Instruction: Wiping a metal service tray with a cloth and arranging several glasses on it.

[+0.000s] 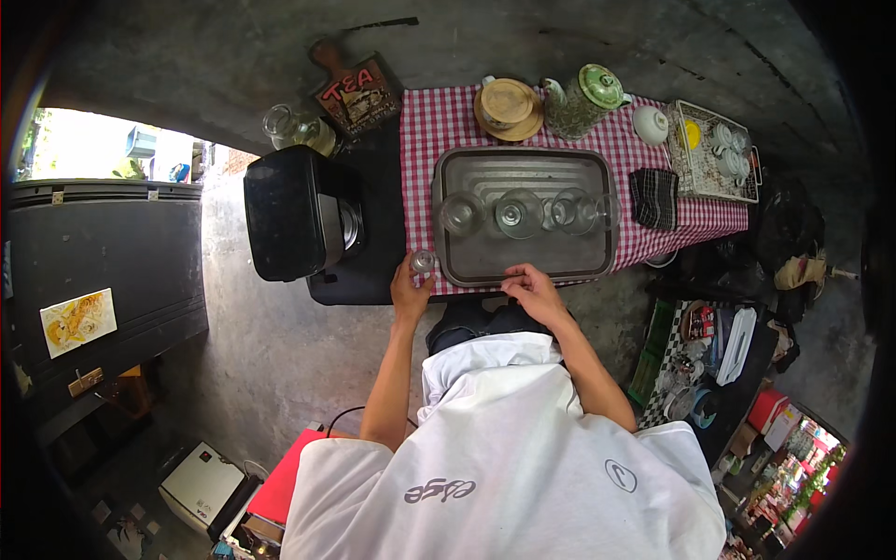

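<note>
My left hand (411, 288) has its fingers around a small clear glass (423, 261) on the checked cloth, just left of the metal tray. My right hand (533, 292) is at the front rim of the grey tray (528, 269), fingers loosely curled, with nothing seen in them. Several clear glass vessels stand in a row across the tray. A glass (463, 214) is at the left end. A rounder glass (519, 214) is in the middle, and another glass (572, 212) is to the right, where outlines overlap and are hard to separate.
Behind the tray are a lidded cup (507, 101) on a saucer and a green enamel teapot (584, 101). A white bowl (651, 126), a folded dark cloth (654, 199) and a wire basket (714, 150) of cups are at right. A black appliance (290, 213) stands at left.
</note>
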Available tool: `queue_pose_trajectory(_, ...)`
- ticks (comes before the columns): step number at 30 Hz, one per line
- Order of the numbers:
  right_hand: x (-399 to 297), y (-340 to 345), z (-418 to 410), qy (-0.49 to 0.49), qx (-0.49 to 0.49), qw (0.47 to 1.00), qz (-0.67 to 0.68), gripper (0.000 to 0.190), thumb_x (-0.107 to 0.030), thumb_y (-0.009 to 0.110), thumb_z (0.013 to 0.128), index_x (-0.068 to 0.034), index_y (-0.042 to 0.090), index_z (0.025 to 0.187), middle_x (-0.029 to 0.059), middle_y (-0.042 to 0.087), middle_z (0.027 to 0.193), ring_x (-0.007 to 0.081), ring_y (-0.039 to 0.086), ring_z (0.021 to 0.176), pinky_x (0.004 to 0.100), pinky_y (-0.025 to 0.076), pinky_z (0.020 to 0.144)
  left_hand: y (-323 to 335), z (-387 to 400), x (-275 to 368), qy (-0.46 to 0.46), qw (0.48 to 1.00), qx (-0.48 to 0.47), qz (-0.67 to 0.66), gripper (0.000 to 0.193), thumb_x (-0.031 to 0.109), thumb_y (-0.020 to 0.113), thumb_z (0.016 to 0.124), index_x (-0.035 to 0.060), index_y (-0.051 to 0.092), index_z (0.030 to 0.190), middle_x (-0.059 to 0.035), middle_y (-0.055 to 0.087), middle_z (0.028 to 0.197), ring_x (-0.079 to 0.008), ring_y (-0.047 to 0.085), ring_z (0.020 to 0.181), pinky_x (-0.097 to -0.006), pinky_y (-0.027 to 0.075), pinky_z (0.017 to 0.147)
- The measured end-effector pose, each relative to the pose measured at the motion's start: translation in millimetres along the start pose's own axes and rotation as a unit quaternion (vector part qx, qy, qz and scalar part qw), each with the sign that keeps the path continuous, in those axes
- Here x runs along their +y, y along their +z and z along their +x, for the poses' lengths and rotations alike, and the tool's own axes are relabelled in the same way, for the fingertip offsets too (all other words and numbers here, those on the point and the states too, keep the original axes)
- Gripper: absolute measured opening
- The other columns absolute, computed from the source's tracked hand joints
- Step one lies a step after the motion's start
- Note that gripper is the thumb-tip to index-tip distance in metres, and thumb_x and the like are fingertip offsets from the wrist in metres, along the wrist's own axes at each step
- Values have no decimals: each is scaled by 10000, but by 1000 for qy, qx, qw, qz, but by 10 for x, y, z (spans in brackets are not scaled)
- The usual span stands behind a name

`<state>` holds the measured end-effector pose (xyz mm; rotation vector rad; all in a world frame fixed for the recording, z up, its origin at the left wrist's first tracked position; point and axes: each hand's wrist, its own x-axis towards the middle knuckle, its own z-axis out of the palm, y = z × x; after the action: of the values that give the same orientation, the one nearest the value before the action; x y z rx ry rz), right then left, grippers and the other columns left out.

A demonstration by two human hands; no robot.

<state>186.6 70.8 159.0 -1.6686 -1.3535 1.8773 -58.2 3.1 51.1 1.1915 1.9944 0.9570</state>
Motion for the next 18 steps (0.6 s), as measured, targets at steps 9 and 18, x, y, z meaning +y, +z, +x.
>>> queue_pose_trajectory(9, 21, -63, 37, 7, 9, 1000, 16, 348, -129, 651, 812, 4, 552, 1118, 93, 665, 917, 123, 614, 802, 254, 473, 712, 62, 2, 18, -38, 997, 19, -70, 587, 66, 755, 705, 13, 510, 1235, -160, 611, 1120, -218, 639, 932, -314, 529, 728)
queue_pose_trajectory(18, -12, -130, 206, 12, -26, 999, -27, 325, -109, 619, 835, -13, 531, 1132, 60, 642, 911, 116, 604, 833, 253, 480, 704, 122, -21, -21, -16, 996, 51, -68, 564, 100, 754, 720, 10, 517, 1224, -161, 622, 1082, -224, 652, 890, -313, 529, 726)
